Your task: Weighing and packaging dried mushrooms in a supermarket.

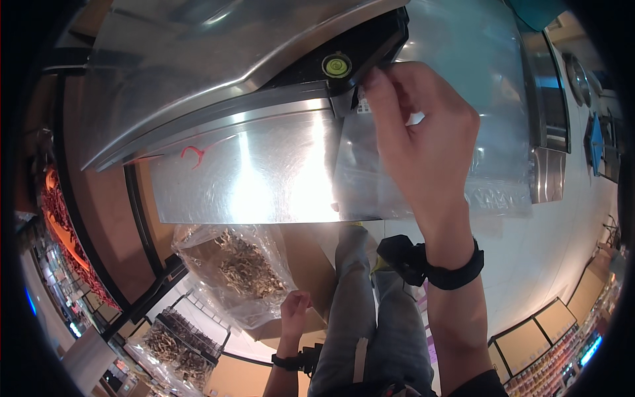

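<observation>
My right hand (426,119) reaches across the counter, thumb and forefinger pinched at the corner of a black fitting (360,49) with a round green bubble level (337,65). A small white printed label (363,105) shows beside the thumb; whatever the fingertips grip is hidden. Under and beside that hand lie clear plastic bags (499,132). Lower down, my left hand (296,309) is held with curled fingers close to a large clear bag of dried mushrooms (241,268); nothing shows in it.
A red tie (193,157) lies on the shiny steel plate (198,192). The mushroom bag sits in a cardboard box (307,255) below the counter edge. Further left are a wire basket of dried goods (178,347) and a bin of dried red chillies (76,248). My legs (347,304) are against the counter.
</observation>
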The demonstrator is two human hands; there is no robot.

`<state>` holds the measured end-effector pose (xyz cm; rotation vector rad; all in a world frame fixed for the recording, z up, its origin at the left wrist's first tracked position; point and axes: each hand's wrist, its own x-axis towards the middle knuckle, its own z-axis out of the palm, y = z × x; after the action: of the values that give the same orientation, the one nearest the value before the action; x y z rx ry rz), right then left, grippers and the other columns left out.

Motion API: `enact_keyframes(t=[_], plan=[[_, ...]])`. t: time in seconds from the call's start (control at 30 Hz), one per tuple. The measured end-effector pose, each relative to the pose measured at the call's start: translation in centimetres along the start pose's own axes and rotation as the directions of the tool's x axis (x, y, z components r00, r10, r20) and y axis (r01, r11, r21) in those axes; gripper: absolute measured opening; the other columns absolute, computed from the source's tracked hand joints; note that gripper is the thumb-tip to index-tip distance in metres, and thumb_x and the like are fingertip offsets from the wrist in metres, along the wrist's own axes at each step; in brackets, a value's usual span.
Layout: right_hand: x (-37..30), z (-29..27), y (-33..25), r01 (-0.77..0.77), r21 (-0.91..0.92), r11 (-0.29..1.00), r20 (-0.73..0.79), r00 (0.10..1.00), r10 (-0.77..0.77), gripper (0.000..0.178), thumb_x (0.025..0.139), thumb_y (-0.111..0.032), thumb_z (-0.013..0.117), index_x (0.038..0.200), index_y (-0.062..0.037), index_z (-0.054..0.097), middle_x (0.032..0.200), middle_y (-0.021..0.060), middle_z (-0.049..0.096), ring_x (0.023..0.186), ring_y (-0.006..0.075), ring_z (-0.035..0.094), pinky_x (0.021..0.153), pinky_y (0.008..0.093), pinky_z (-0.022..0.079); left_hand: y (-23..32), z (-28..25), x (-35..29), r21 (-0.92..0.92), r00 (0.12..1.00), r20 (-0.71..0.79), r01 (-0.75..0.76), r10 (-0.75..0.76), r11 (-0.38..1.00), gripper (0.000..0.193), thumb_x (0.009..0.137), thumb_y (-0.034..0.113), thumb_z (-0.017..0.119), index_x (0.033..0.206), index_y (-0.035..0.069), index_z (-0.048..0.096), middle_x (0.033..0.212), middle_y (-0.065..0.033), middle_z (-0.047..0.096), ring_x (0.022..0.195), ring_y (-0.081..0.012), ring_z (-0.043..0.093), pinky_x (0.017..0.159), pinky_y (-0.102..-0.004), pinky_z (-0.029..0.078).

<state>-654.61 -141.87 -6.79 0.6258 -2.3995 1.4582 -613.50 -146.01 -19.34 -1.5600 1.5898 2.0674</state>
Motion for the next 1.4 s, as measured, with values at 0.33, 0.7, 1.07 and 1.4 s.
enact_keyframes(t=[0.33, 0.7, 1.07, 1.4], plan=[[-1.4, 1.0, 0.2, 0.180, -0.054, 0.982, -0.173, 0.967, -0.187, 0.007, 0.075, -0.004, 0.069, 0.078, -0.0057, 0.063, 0.066, 0.0056, 0.056, 0.052, 0.0189, 0.056, 0.046, 0.0264, 0.043, 0.2, -0.1, 0.1, -0.002, 0.999, -0.016, 0.031, -0.031, 1.000, 0.011, 0.089, 0.011, 0.058, 0.094, 0.000, 0.058, 0.077, -0.0027, 0.059, 0.071, -0.0092, 0.055, 0.068, -0.0238, 0.047], [-1.6, 1.1, 0.2, 0.062, 0.004, 0.998, -0.242, 0.968, -0.059, 0.018, 0.067, -0.007, 0.075, 0.082, -0.0058, 0.064, 0.067, 0.0046, 0.060, 0.053, 0.0131, 0.059, 0.045, 0.0213, 0.046, -0.1, -0.3, 0.1, 0.020, 0.999, -0.013, 0.039, -0.038, 0.999, 0.011, 0.089, 0.011, 0.058, 0.094, 0.001, 0.057, 0.077, -0.0024, 0.059, 0.070, -0.0091, 0.055, 0.067, -0.0233, 0.046], [-0.9, 1.8, -0.5, 0.045, 0.048, 0.998, -0.256, 0.966, -0.032, 0.018, 0.065, 0.000, 0.070, 0.081, -0.0053, 0.062, 0.071, 0.0060, 0.061, 0.052, 0.0185, 0.058, 0.046, 0.0260, 0.045, 0.0, 0.1, 0.2, 0.027, 1.000, -0.001, 0.021, -0.021, 0.999, 0.011, 0.089, 0.011, 0.058, 0.093, 0.000, 0.058, 0.075, -0.0024, 0.058, 0.069, -0.0086, 0.054, 0.066, -0.0229, 0.045], [-1.6, 1.6, 0.4, 0.143, 0.081, 0.986, -0.285, 0.952, -0.115, 0.017, 0.066, 0.000, 0.070, 0.078, -0.0064, 0.061, 0.071, 0.0039, 0.063, 0.057, 0.0159, 0.062, 0.049, 0.0228, 0.047, 0.7, 0.3, -0.1, 0.034, 1.000, 0.002, 0.027, -0.027, 0.999, 0.011, 0.090, 0.012, 0.058, 0.094, 0.001, 0.058, 0.076, -0.0022, 0.058, 0.070, -0.0085, 0.054, 0.067, -0.0230, 0.045]])
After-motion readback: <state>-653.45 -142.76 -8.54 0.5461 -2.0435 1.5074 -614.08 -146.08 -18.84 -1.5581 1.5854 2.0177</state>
